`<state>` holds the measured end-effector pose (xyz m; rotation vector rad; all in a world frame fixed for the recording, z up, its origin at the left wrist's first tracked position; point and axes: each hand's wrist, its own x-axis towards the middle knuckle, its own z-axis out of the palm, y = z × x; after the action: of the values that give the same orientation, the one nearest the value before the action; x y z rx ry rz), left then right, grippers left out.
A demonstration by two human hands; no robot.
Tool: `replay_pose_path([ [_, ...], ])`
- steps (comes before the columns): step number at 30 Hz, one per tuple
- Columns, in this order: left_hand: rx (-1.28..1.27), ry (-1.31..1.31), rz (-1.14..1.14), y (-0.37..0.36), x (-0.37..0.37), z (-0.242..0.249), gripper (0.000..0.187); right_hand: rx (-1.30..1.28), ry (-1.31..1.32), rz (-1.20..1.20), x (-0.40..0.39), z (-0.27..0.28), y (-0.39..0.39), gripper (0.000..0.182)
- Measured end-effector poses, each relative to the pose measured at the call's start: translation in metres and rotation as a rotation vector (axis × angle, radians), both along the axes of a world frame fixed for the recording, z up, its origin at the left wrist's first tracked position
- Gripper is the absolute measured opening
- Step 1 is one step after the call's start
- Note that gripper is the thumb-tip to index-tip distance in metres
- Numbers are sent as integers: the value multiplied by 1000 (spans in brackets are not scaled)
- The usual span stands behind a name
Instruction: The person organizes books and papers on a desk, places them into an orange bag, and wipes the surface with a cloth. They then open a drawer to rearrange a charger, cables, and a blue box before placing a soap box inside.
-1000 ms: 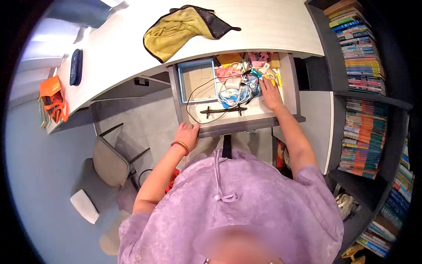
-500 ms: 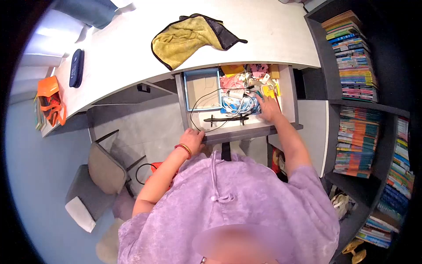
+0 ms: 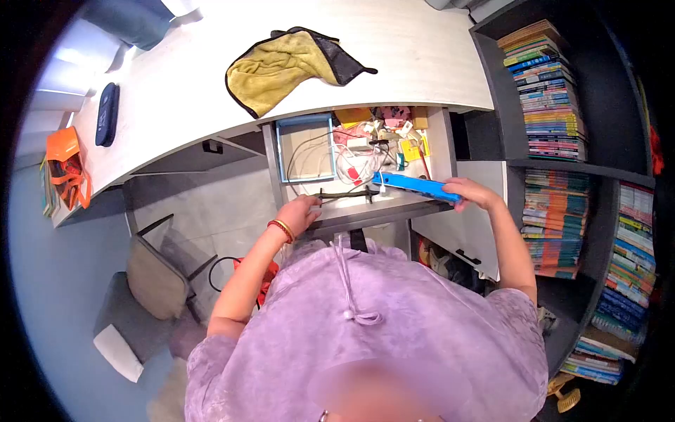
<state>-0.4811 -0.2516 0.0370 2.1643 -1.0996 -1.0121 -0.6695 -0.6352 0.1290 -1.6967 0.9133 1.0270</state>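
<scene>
My right hand [image 3: 472, 195] pinches the right end of a long, flat blue item [image 3: 411, 185], which slants over the front right of an open drawer [image 3: 330, 224]. White cables [image 3: 344, 160] lie against its left end. My left hand [image 3: 300, 213] rests at the drawer's front left edge, beside a black rod-like item [image 3: 344, 195]; its fingers are bent, and whether they grip anything is unclear. In the drawer are a light-blue-rimmed box [image 3: 306, 149] at the left and a jumble of cables, yellow and pink pieces at the back right.
A yellow and grey cloth [image 3: 281, 67] lies on the white desk [image 3: 411, 60]. Further left are a dark blue case [image 3: 107, 114] and an orange bag [image 3: 65, 151]. Shelves of books [image 3: 552, 105] stand at the right, a grey chair [image 3: 156, 278] at the lower left.
My right hand has moved right and toward me, lifting the blue item out of the clutter. The view has shifted slightly, and my left hand sits a little further over the drawer's front edge.
</scene>
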Motion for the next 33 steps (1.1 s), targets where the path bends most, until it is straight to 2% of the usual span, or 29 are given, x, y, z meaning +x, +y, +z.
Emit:
replay_pose_path([
  [2, -8, 31, 7, -17, -2, 3, 26, 203, -8, -175, -20, 7, -21, 55],
  [3, -70, 89, 27, -25, -4, 3, 25, 203, -2, -185, -28, 10, -24, 55],
  [6, -153, 211, 79, -56, -13, 20, 24, 388, -204, -399, -43, 26, -25, 60],
  [9, -254, 275, 154, -82, -20, 24, 33, 397, -198, -396, -50, 16, -26, 57],
  [10, -261, 172, 139, -89, -22, 24, 40, 328, -190, -280, -48, 12, -28, 57],
  [11, -267, 70, 124, -96, -23, 29, 47, 338, -193, -276, -42, 15, -23, 57],
  [13, -187, 26, 59, -107, -21, 23, 54, -79, -201, 78, -26, 31, -11, 57],
  [14, 12, -45, -72, -113, -20, 18, 51, -74, -206, 83, -22, 36, -11, 57],
  [15, 211, -113, -202, -117, -20, 15, 48, -368, -173, 333, -20, 40, -10, 58],
  [16, 258, -138, -245, -116, -22, 13, 43, -665, -137, 578, -19, 43, -11, 59],
  [17, 260, -140, -243, -116, -24, 13, 43, -664, -140, 578, -23, 48, -16, 59],
  [19, 205, -89, -171, -110, -25, 11, 42, -702, -290, 362, -37, 55, -32, 59],
  [20, 127, -126, -114, -102, -24, 7, 45, -692, -301, 373, -40, 61, -36, 59],
  [21, 137, -130, -100, -95, -23, 1, 45, -597, -354, 198, -41, 67, -38, 59],
  [22, 63, -283, 38, -88, -20, -6, 47, -500, -399, 22, -40, 70, -41, 59],
  [23, -13, -436, 174, -83, -17, -11, 48, -494, -406, 28, -38, 65, -43, 59],
  [25, 112, -424, 334, -76, 1, -12, 49, -329, -601, -437, -35, 42, -48, 56],
  [26, 105, -459, 373, -71, 11, -14, 46, -344, -704, -503, -28, 24, -54, 54],
  [28, 96, -495, 413, -71, 19, -13, 43, -357, -738, -665, 4, 9, -58, 59],
  [30, 25, -369, 312, -71, 23, -7, 37, -523, -741, -650, 36, -13, -73, 62],
  [31, -28, -402, 261, -73, 18, -6, 33, -517, -747, -649, 51, -30, -85, 62],
  [33, -32, -311, 217, -77, 2, -9, 31, -941, -772, -400, 78, -54, -103, 67],
])
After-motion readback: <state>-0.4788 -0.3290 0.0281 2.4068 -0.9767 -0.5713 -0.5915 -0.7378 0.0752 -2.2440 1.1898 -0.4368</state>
